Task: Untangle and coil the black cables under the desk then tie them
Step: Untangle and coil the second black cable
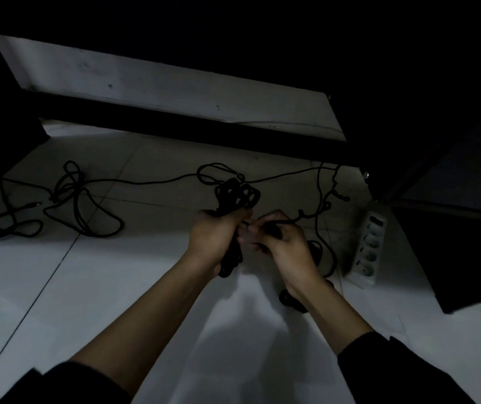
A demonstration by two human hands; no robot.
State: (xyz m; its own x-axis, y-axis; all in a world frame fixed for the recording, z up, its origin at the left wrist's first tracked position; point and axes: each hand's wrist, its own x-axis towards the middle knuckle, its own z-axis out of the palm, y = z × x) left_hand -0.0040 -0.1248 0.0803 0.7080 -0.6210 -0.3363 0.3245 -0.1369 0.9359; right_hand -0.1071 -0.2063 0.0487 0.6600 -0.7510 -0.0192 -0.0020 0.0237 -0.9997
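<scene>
My left hand (pixel 211 233) is closed around a bundle of coiled black cable (pixel 237 193); loops stick out above the fist and hang below it. My right hand (pixel 280 237) pinches the same cable's loose strand (pixel 316 209) right beside the left fist. That kinked strand runs up and right toward the desk's dark edge. A second black cable (pixel 79 211) lies tangled in loose loops on the white floor at the left, with a thin line stretching from it to the bundle.
A white power strip (pixel 369 249) lies on the floor at the right, beside a dark cabinet (pixel 449 258). A black desk bar (pixel 189 123) crosses above the cables. A dark round object (pixel 290 300) sits under my right wrist. White tiled floor (pixel 116 287) spreads below.
</scene>
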